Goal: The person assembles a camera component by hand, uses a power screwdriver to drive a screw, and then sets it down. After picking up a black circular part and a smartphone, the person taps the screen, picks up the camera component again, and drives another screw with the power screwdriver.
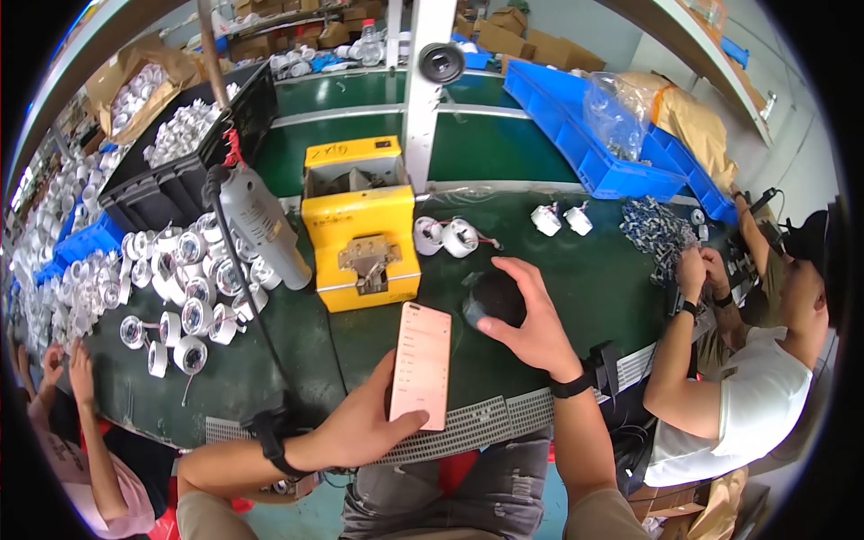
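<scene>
One phone [421, 364] with a pale pink screen is held in the person's left hand [371, 412], its lower part pinched between the palm side and the thumb, which rests on the screen; it is above the near edge of the green table [576, 292]; the right hand [543, 337] curves around the right side of a dark round object [499, 299], thumb at the lower rim and fingers spread above, though whether they press on it cannot be told. Just beyond the phone stands a yellow fixture [326, 222] with a metal clamp [369, 259]; left of it hangs a grey cylindrical tool [261, 220], near many white round housings [196, 317]; a co-worker [760, 391] sits at the right.
</scene>
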Motion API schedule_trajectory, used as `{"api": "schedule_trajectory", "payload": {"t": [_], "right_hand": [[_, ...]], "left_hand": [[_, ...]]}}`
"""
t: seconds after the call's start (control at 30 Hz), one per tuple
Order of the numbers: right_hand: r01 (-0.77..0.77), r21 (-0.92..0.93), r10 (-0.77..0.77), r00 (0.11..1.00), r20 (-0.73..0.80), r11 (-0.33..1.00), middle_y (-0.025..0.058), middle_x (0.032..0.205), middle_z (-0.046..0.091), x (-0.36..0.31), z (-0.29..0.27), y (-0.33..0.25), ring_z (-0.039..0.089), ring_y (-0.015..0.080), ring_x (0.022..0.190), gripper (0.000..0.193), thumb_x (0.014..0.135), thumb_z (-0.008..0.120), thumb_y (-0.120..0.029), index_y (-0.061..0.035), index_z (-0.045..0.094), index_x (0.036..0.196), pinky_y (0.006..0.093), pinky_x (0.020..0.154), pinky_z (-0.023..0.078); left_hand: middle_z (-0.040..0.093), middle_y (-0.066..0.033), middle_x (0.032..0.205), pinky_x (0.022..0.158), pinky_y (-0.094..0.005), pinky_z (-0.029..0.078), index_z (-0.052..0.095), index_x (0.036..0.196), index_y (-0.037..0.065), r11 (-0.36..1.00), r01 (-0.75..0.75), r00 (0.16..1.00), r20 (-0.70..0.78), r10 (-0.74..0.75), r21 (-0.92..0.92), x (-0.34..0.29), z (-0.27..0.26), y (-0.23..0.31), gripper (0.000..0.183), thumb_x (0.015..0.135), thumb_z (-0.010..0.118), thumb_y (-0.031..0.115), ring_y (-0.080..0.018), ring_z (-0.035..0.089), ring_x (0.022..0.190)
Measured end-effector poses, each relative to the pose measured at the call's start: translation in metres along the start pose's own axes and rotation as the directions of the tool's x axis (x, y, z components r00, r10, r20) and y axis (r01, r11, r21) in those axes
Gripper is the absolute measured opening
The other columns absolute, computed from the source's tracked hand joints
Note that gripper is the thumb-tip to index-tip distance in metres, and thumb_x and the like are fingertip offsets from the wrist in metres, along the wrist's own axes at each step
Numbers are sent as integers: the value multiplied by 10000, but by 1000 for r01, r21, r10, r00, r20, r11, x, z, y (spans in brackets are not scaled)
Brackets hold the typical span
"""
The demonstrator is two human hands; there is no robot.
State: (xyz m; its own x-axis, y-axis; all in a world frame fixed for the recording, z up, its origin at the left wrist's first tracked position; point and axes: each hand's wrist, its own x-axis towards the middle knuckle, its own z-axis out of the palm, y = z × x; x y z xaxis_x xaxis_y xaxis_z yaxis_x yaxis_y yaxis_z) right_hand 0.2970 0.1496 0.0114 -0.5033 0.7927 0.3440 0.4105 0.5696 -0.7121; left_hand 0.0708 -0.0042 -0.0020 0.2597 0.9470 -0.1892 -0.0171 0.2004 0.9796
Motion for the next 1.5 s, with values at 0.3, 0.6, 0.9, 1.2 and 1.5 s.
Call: {"api": "schedule_trajectory", "payload": {"t": [0.3,0.6,0.9,1.2,1.5], "right_hand": [[-68,-50,68,998,-2,996,147,1117,627,77,-26,28,602,251,1047,579,742,774,-267,-31,540,1217,356,878,481],[-116,-362,158,983,88,925,174,934,668,99,-1,22,654,305,852,597,658,764,-263,-39,571,1176,367,771,507],[146,-264,-188,972,-142,953,151,915,649,50,28,-40,645,285,863,296,782,725,-199,-10,625,986,344,757,505],[114,-546,16,974,228,830,188,927,636,60,46,-34,601,366,930,499,686,747,-328,-26,616,1061,428,804,478],[122,-374,-86,990,113,919,138,870,625,59,25,-69,620,331,845,278,691,705,-39,-50,657,964,380,735,495]], "left_hand": [[315,-221,1441,1090,-356,265,177,1422,-71,814,-297,941,7,339,499,-28,2,27,873,775,723,139,-289,335,1338],[616,-113,670,542,-310,481,525,815,42,618,-741,522,-353,776,262,-52,-54,74,170,950,500,143,-211,585,531],[620,-124,1052,883,-341,516,532,1123,-6,907,-383,873,-391,292,-177,25,-88,3,214,912,513,15,-223,619,966],[639,-106,1020,831,-302,527,571,1064,-14,946,-325,909,-278,309,-13,25,-82,-22,158,913,525,-5,-176,630,939],[632,-99,1034,836,-302,518,562,1083,-18,929,-370,906,-214,365,17,19,-86,-5,169,928,528,36,-171,619,956]]}}
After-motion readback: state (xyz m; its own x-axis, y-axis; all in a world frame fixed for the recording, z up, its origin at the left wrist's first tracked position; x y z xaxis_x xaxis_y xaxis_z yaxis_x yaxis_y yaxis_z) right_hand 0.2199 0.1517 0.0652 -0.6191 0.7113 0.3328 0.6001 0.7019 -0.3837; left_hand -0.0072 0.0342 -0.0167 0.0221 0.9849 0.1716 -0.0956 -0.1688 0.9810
